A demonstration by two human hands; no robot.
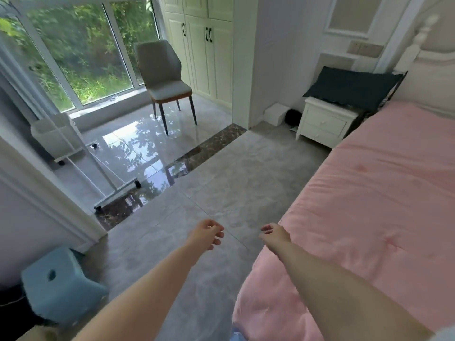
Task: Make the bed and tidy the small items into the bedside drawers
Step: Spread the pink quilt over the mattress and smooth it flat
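A pink quilt lies spread flat over the bed on the right, its edge hanging down the near side. At the head of the bed stands a white bedside cabinet with two shut drawers, and a dark pillow lies on its top. My left hand is stretched out over the grey floor, fingers loosely curled, holding nothing. My right hand hovers beside the quilt's near corner, fingers loosely bent and empty.
A grey chair stands by the window, in front of white wardrobes. A white wheeled rack is at the left. A blue stool sits at lower left. A white box and a dark object rest beside the cabinet.
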